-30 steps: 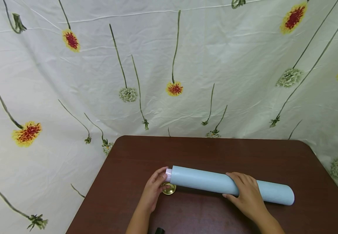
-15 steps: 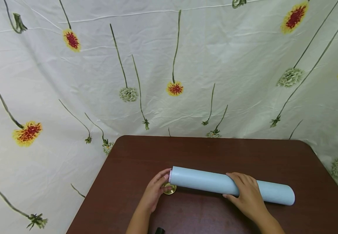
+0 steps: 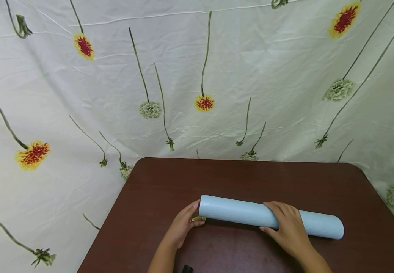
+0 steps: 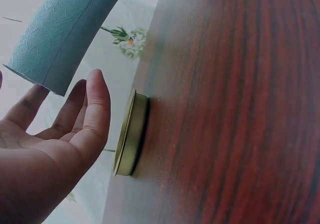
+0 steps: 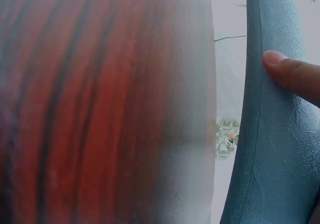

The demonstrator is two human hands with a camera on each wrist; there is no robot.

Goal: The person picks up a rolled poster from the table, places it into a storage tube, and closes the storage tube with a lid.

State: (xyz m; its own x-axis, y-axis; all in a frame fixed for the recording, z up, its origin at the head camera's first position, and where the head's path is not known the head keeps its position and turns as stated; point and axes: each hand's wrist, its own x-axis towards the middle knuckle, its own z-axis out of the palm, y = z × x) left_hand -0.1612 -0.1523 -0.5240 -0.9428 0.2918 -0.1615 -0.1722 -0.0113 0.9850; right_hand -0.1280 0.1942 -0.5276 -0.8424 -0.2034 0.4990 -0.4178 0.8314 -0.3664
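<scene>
A long light-blue tube [image 3: 236, 209] with a textured surface is held a little above the table, slanting down slightly to the right. My right hand [image 3: 287, 225] grips it from above near its middle; in the right wrist view the thumb [image 5: 290, 74] lies along its side. At the tube's left end is my left hand [image 3: 182, 225], its fingers spread and loosely bent. In the left wrist view some fingertips reach the tube's rim, and whether they push on something inside is hidden. A round gold metal lid [image 4: 131, 134] sits on the table just beyond the left fingers.
The dark brown wooden table [image 3: 244, 178] has rounded far corners. Behind it hangs a white cloth [image 3: 285, 76] printed with flowers. A small black object [image 3: 187, 269] shows at the bottom edge, near the left forearm.
A pale pink cylinder that stuck out of the tube's left end has slid rightward inside and out of sight. My left hand followed it to the rim; the right hand has stayed put.
</scene>
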